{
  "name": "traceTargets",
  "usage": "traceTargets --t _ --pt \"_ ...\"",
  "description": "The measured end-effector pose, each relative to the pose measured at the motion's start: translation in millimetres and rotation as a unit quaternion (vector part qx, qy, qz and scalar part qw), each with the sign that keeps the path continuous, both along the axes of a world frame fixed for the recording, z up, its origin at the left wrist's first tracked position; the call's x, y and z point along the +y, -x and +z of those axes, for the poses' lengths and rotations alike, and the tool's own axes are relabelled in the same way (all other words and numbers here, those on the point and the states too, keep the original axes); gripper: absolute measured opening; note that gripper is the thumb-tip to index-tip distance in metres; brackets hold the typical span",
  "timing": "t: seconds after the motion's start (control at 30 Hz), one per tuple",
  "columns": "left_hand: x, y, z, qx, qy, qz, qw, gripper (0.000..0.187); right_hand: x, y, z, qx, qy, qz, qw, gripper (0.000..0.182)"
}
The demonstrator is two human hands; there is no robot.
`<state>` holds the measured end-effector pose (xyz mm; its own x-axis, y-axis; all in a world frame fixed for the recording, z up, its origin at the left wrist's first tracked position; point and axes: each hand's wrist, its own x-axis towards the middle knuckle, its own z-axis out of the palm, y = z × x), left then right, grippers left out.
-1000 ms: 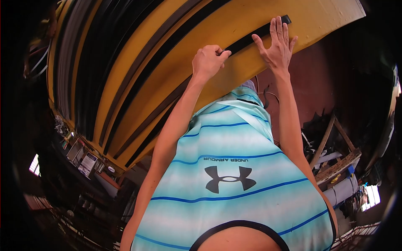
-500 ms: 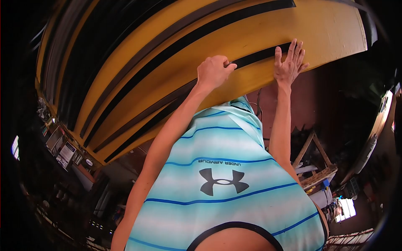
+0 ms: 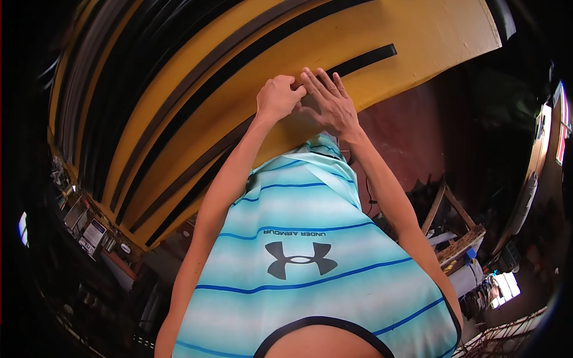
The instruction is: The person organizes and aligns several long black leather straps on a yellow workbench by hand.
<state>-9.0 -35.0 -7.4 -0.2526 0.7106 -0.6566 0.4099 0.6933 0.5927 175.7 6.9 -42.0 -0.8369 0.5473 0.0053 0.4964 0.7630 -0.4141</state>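
The left hand [image 3: 277, 98] is clenching on the black strip [image 3: 364, 59] on the yellow surface [image 3: 418, 30], while the right hand [image 3: 328, 104], released and flat, is pressing just beside it.

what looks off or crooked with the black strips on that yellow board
Nothing stands out. The black strip under both hands lies flat on the yellow board and runs parallel to the other strips. The left hand and right hand meet on it; the part beneath them is hidden.

Workshop: timber trestle [image 3: 453, 230], cluttered shelves [image 3: 95, 230]
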Motion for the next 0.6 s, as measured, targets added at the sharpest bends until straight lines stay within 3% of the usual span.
traceTargets --t 0.07,0.13,0.2,0.27,0.53,0.6 --pt "-1 0 2 -0.015 0.018 -0.005 1.000 0.036 16 -10 -1 -0.031 -0.073 -0.013 0.997 0.067" --pt "1 -1 4 -0.012 0.022 -0.007 1.000 0.035 32 -20 -6 0.005 -0.032 -0.033 0.999 0.060" --pt "0 -3 3 -0.020 -0.007 0.011 1.000 0.034 48 -29 -10 -0.018 -0.122 -0.061 0.991 0.060" --pt "-1 -3 -2 -0.012 -0.008 0.017 1.000 0.034 69 -38 -13 0.005 -0.078 -0.111 0.991 0.058" --pt "0 -2 1 0.001 0.002 0.017 1.000 0.033 150 -101 -23 -0.029 -0.147 -0.240 0.959 0.062" --pt "0 -3 -1 0.009 -0.025 0.006 1.000 0.034 146 -96 -16 0.007 -0.150 -0.235 0.960 0.061"
